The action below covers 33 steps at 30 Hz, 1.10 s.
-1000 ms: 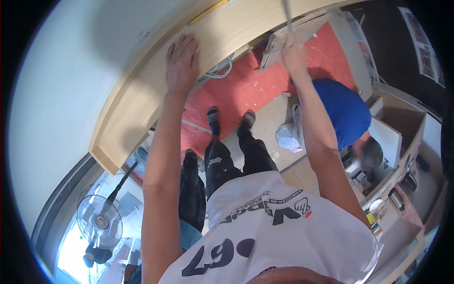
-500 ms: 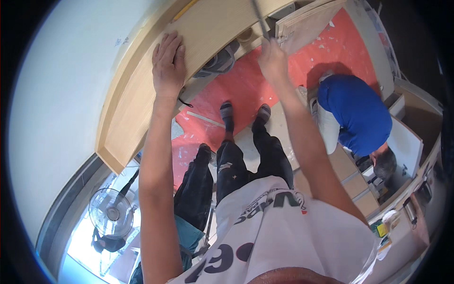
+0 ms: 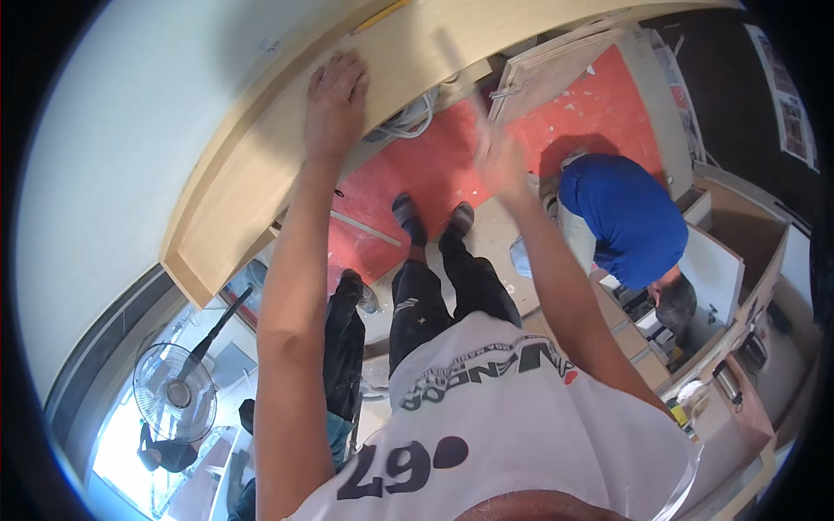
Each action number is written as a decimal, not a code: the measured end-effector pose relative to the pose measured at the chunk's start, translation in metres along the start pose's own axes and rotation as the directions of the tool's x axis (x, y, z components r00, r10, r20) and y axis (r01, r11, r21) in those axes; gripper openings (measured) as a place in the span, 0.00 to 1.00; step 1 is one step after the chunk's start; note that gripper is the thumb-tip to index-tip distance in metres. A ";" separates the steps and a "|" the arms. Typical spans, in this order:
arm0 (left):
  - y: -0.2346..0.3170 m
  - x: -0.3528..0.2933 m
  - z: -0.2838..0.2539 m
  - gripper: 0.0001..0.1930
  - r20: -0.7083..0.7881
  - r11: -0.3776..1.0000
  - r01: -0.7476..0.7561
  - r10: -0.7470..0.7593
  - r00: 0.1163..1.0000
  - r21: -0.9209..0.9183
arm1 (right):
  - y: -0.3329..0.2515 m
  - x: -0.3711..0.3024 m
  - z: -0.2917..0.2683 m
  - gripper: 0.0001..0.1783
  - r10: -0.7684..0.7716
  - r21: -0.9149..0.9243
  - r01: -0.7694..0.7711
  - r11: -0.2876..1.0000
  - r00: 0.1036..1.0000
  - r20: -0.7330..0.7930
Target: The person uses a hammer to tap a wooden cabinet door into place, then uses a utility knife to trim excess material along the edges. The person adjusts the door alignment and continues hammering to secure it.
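Observation:
Palm down, my left hand (image 3: 337, 95) lies on a pale wooden shelf board (image 3: 261, 169) with a raised edging along the white wall. Its fingers point away from me and it holds nothing. My right hand (image 3: 502, 163), smeared by motion, is closed around a long, thin, dark grey tool (image 3: 465, 74). The tool points up and away, its far end over the board; blur hides what kind it is. A thin yellow stick like a pencil (image 3: 380, 16) lies along the board's far edging, beyond my left hand.
A co-worker in a blue shirt (image 3: 621, 213) crouches at the right beside open cabinets (image 3: 743, 226). Another person's dark-trousered leg (image 3: 343, 347) is close on my left. Wooden panels (image 3: 556, 74) lean past my right hand. Red sheeting (image 3: 434, 161) covers the floor; a fan (image 3: 176, 392) stands lower left.
My view has shifted, so the surroundings sit further left. The tool in my right hand has swung and is more blurred. My left hand still lies on the board.

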State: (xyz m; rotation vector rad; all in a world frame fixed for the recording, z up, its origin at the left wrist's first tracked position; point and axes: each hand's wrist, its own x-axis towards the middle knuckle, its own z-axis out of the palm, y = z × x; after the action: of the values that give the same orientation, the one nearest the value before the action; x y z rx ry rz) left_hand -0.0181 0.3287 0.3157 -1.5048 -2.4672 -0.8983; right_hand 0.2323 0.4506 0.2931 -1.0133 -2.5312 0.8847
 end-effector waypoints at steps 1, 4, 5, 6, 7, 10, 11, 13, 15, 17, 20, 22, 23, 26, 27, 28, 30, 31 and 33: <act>0.001 -0.001 0.000 0.12 0.000 1.000 0.007 -0.007 1.000 -0.015 | -0.005 -0.032 0.006 0.23 0.048 -0.025 -0.046 0.999 0.994 0.100; -0.004 -0.004 0.001 0.12 0.001 0.999 0.007 -0.007 1.000 -0.035 | -0.008 -0.013 -0.007 0.21 0.072 -0.033 -0.068 0.997 0.988 0.136; -0.003 -0.004 0.003 0.12 0.001 0.999 0.001 -0.001 1.000 -0.044 | -0.007 0.010 -0.015 0.21 0.062 -0.028 -0.060 0.998 0.993 0.103; -0.001 -0.007 0.006 0.12 0.009 0.999 0.003 -0.002 1.000 -0.046 | -0.005 0.030 -0.016 0.20 0.115 -0.054 -0.112 0.992 0.991 0.062; 0.002 -0.004 0.007 0.12 0.014 0.999 -0.005 0.006 1.000 -0.052 | -0.004 0.052 -0.018 0.20 0.169 -0.078 -0.167 0.983 0.986 0.009; -0.007 -0.005 0.003 0.12 0.031 1.000 -0.017 0.017 0.999 -0.008 | -0.013 0.015 0.007 0.21 0.127 -0.108 -0.125 0.986 0.992 0.013; -0.012 -0.006 0.002 0.12 0.036 1.000 -0.019 0.019 0.999 0.006 | -0.019 -0.008 0.014 0.21 0.085 -0.120 -0.080 0.989 0.996 0.040; -0.013 -0.007 0.000 0.12 -0.007 1.000 -0.026 0.026 1.000 0.004 | -0.027 -0.028 0.004 0.21 0.061 -0.098 -0.055 0.994 0.997 0.056; -0.010 -0.012 0.003 0.12 0.003 1.000 -0.031 0.031 1.000 0.002 | -0.017 -0.017 -0.007 0.20 0.080 -0.124 -0.075 0.989 0.996 0.035; -0.004 -0.005 0.003 0.12 0.022 0.999 -0.025 0.024 0.999 0.026 | -0.013 0.037 -0.025 0.20 0.194 -0.107 -0.194 0.975 0.981 -0.018; -0.002 -0.002 -0.002 0.12 0.044 1.000 0.015 -0.014 0.999 -0.022 | -0.032 0.048 -0.019 0.20 0.271 0.026 -0.270 0.963 0.960 -0.066; -0.003 0.000 -0.007 0.12 0.014 0.999 0.020 -0.020 1.000 -0.041 | -0.029 -0.016 0.010 0.21 0.022 -0.002 -0.023 1.000 0.994 -0.108; -0.002 -0.004 -0.009 0.12 0.015 0.999 0.028 -0.028 0.999 -0.045 | -0.030 -0.023 0.008 0.22 0.062 -0.050 -0.064 0.997 0.997 -0.043; 0.002 -0.004 -0.008 0.12 0.037 0.998 0.042 -0.040 0.998 -0.035 | -0.026 -0.002 -0.007 0.24 0.171 -0.163 -0.157 0.974 0.982 0.076; 0.004 -0.005 -0.004 0.12 0.036 0.999 0.024 -0.023 0.999 -0.048 | -0.026 0.019 -0.014 0.23 0.209 -0.091 -0.205 0.975 0.977 0.037; 0.004 -0.007 -0.003 0.12 0.036 0.998 0.014 -0.012 0.999 -0.059 | -0.030 0.037 -0.019 0.23 0.247 -0.018 -0.247 0.969 0.969 0.006; 0.003 -0.002 -0.005 0.12 0.032 0.999 0.013 -0.012 0.999 -0.035 | -0.044 0.043 -0.016 0.24 0.246 -0.014 -0.247 0.969 0.967 -0.070; 0.001 -0.003 -0.005 0.12 0.038 1.000 0.021 -0.020 0.999 -0.017 | -0.047 0.021 -0.011 0.25 0.216 -0.058 -0.218 0.974 0.976 -0.041; 0.000 -0.004 -0.008 0.12 0.046 0.999 0.035 -0.035 0.998 0.009 | -0.041 -0.030 0.005 0.27 0.167 -0.150 -0.159 0.976 0.985 0.041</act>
State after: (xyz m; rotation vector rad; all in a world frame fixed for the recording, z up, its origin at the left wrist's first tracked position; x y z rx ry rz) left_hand -0.0175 0.3215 0.3205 -1.5005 -2.5338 -0.8675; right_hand 0.2299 0.4043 0.3142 -1.2747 -2.6195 0.7872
